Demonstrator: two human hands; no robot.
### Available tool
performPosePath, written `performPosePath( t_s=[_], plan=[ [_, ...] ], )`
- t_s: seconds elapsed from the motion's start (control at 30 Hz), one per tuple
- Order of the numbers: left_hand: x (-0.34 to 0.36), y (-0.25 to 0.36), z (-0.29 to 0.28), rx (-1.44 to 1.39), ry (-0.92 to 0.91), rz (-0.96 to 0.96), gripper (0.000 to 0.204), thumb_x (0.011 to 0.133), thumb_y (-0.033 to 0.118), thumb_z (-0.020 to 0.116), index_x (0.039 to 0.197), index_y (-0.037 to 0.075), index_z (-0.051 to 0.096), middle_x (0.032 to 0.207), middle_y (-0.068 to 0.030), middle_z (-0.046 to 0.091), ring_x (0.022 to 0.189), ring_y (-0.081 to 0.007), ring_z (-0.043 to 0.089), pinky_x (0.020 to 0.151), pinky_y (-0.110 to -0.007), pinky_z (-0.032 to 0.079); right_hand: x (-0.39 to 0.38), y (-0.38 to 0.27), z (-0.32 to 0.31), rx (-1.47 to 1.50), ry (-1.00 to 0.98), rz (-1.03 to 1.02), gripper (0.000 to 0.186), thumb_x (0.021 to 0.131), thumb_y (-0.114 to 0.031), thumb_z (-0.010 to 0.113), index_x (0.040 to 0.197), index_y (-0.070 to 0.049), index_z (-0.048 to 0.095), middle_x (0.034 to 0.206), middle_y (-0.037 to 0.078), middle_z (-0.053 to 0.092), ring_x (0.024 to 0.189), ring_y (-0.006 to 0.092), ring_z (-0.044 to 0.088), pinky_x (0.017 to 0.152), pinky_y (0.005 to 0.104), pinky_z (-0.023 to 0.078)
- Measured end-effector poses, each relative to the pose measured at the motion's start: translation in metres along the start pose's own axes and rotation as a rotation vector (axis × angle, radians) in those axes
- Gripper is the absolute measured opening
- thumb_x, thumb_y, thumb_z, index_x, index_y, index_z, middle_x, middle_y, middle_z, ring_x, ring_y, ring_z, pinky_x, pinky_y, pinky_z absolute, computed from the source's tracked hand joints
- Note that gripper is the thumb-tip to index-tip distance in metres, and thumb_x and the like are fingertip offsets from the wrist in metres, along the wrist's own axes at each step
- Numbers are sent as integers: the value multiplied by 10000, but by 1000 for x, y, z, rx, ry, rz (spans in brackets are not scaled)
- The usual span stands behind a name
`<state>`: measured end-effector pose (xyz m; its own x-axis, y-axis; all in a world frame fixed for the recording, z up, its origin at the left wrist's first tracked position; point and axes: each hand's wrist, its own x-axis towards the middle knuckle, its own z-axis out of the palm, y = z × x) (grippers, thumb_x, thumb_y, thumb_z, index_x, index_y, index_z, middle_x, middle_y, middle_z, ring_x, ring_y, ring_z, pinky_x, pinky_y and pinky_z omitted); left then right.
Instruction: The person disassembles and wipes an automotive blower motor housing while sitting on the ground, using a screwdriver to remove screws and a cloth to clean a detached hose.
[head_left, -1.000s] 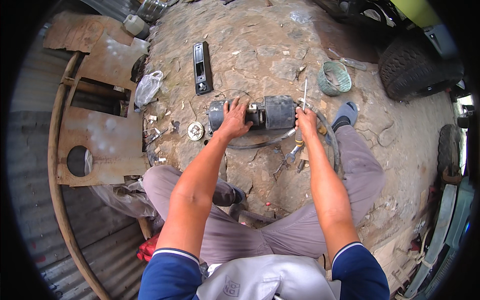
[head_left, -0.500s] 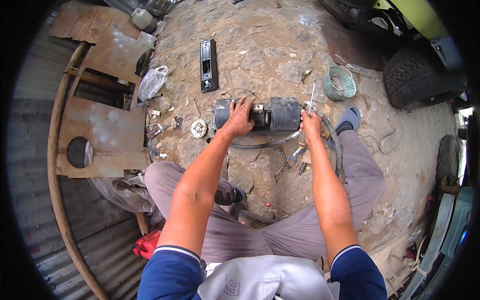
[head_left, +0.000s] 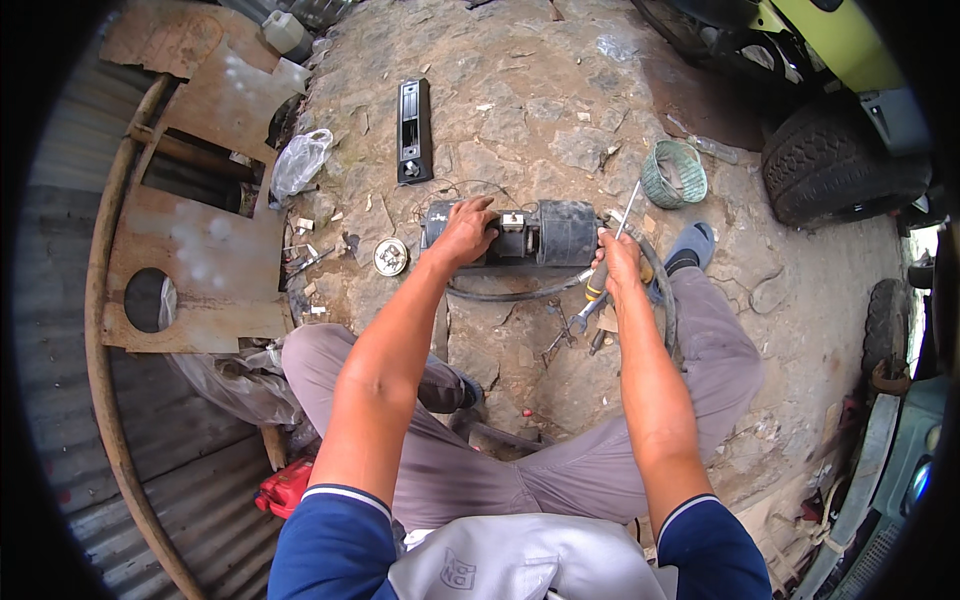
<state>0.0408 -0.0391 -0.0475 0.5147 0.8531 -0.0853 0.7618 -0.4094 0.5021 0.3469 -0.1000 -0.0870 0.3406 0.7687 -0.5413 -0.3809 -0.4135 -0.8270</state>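
Observation:
A black cylindrical blower unit [head_left: 566, 232] lies crosswise on the stone floor, with a small pale fitting on its middle. My left hand [head_left: 465, 230] grips its left housing from above, fingers bent over the top. At its right end, my right hand [head_left: 618, 258] is closed on a long screwdriver [head_left: 630, 203], shaft pointing up, its yellow-and-black handle showing below the fingers. A curved rubber hose [head_left: 510, 296] runs in front of the unit and around my right hand. Spanners [head_left: 575, 322] lie just below it, and a round tin of small parts [head_left: 391, 256] sits left of the unit.
Above the unit lie a long black panel [head_left: 413, 130] and a plastic bag [head_left: 300, 160]. A woven basket [head_left: 700, 173] stands right, near a vehicle tyre [head_left: 840, 165]. Cut sheet panels [head_left: 205, 280] and a wooden pole [head_left: 110, 380] line the left. My legs frame the work spot.
My left hand's fingers have drawn closer together and bent more over the housing. My right hand stays on the screwdriver with a slight shift. The whole view has shifted a little.

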Motion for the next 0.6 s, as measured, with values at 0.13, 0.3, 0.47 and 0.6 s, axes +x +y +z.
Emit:
performPosePath(
  t_s=[0.13, 0.3, 0.47, 0.6],
  plan=[
    [3, -4, 1, 24, 2, -9, 357, 882, 166, 708, 1204, 19, 665, 1473, -177, 511, 1430, -340, 394, 1183, -482, 273, -2, -1, 4, -79, 20, -54, 176, 943, -179, 692, 940, -24, 609, 786, 40, 571, 511, 106, 526, 407, 289, 459],
    [2, -7, 6, 28, 29, -3, 327, 868, 161, 712, 1157, 15, 668, 1472, -177, 511, 1429, -337, 396, 1181, -489, 279, -8, -6, 8, -52, 59, -12, 184, 942, -180, 681, 940, -6, 624, 758, 51, 577, 497, 111, 524, 403, 291, 458],
    [3, -10, 7, 8, 44, 7, 331, 860, 159, 713, 1154, 14, 666, 1470, -183, 511, 1427, -346, 397, 1185, -494, 279, -2, -7, 8, -141, 69, -20, 173, 934, -171, 686, 946, -14, 614, 765, 44, 575, 493, 109, 519, 402, 291, 454],
    [4, -10, 6, -11, 44, -7, 357, 854, 168, 721, 1172, 14, 667, 1466, -189, 515, 1428, -353, 395, 1191, -490, 275, 0, -6, 5, -99, 45, -37, 169, 926, -162, 698, 948, -16, 616, 769, 40, 576, 495, 108, 520, 404, 291, 456]
  ],
)
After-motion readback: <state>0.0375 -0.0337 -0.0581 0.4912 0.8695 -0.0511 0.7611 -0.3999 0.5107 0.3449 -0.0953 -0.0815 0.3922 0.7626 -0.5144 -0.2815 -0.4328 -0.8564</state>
